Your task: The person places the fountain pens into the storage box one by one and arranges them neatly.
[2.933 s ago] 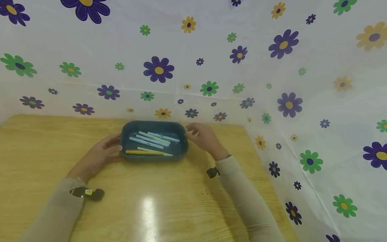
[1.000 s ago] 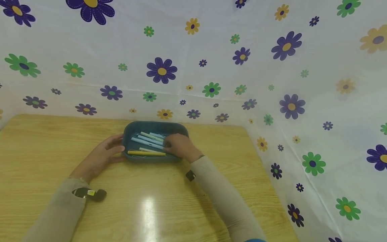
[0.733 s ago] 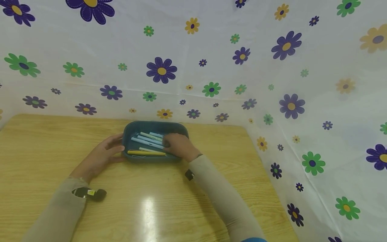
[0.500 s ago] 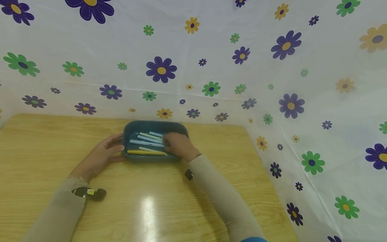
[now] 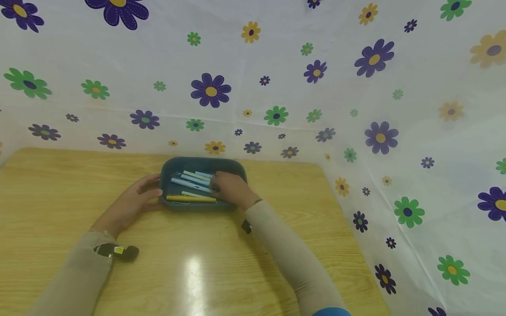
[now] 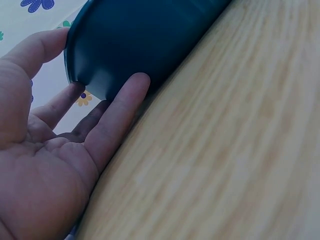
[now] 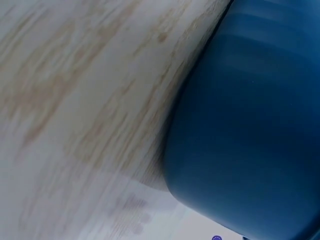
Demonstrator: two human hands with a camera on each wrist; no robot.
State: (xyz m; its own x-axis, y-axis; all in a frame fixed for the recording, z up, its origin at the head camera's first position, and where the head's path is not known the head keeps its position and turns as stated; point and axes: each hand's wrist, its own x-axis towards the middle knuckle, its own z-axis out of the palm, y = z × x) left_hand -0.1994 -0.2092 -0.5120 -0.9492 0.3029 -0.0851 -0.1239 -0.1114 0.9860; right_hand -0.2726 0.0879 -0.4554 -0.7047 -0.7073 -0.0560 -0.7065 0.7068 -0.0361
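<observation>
A dark teal plastic basket (image 5: 201,208) stands near the table's back edge. Inside lie several slim pens: a yellow pen (image 5: 189,199) along the front, pale green ones, and light blue ones. My left hand (image 5: 128,204) rests against the basket's left end; the left wrist view shows the thumb at the rim and the fingers fairly straight along the outer wall (image 6: 145,40). My right hand (image 5: 233,188) reaches over the right part of the basket, curled fingers pinching the right end of a light blue pen (image 5: 189,184). Those fingertips are partly hidden; the right wrist view shows only the basket's outside (image 7: 245,125).
Light wood-grain table (image 5: 158,267) extends in front of the basket and to both sides. A white flowered cloth (image 5: 237,66) hangs close behind the basket and along the table's right side.
My right hand has moved from the basket's right rim in among the pens. The light blue pen at its fingers has shifted and turned slightly. My left hand has stayed at the left end.
</observation>
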